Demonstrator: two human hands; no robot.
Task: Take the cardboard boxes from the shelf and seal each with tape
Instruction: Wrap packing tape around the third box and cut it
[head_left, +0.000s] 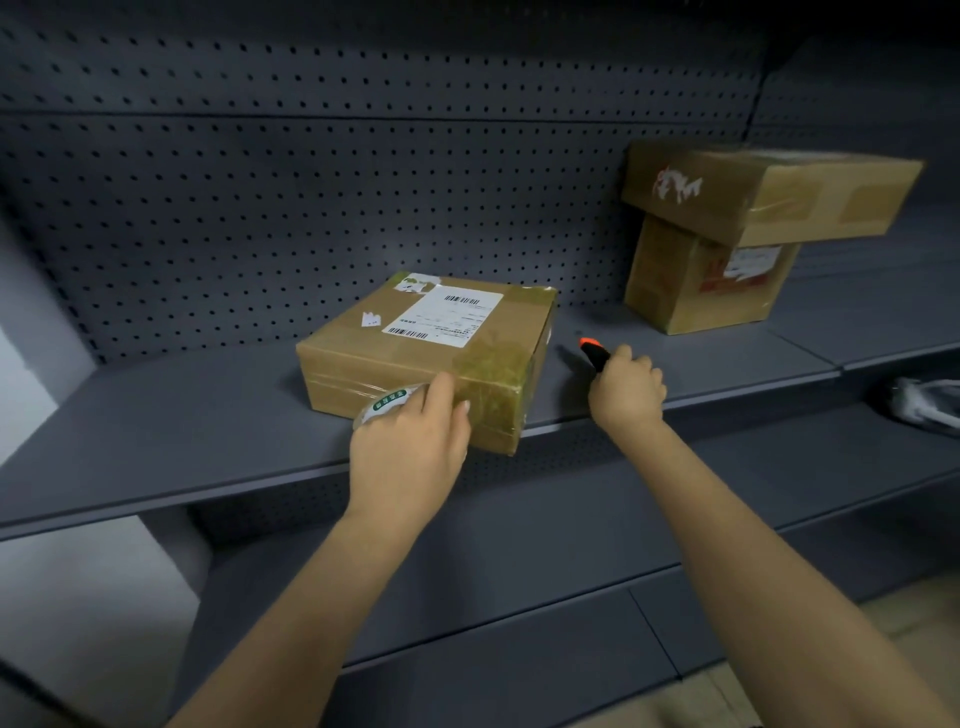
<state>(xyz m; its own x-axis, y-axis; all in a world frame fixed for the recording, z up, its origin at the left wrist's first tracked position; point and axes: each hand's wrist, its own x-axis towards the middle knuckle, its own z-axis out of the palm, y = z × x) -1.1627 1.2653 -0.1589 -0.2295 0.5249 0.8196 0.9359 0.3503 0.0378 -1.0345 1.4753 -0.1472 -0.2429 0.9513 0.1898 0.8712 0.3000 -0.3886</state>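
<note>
Both hands are clamped on tools. Left hand (410, 447) is curled round a tape roll (387, 402) with a green-printed core, held against the front face of the flat cardboard box (415, 358). Right hand (631, 389) is closed round a black cutter (592, 353) with an orange tip, near the box's right side. Box is set at the front edge of the grey shelf (156, 415). Its faces are banded with glossy tape, and a white barcode label (447, 317) is stuck on top. Two stacked boxes (753, 192) are noted at rear right.
</note>
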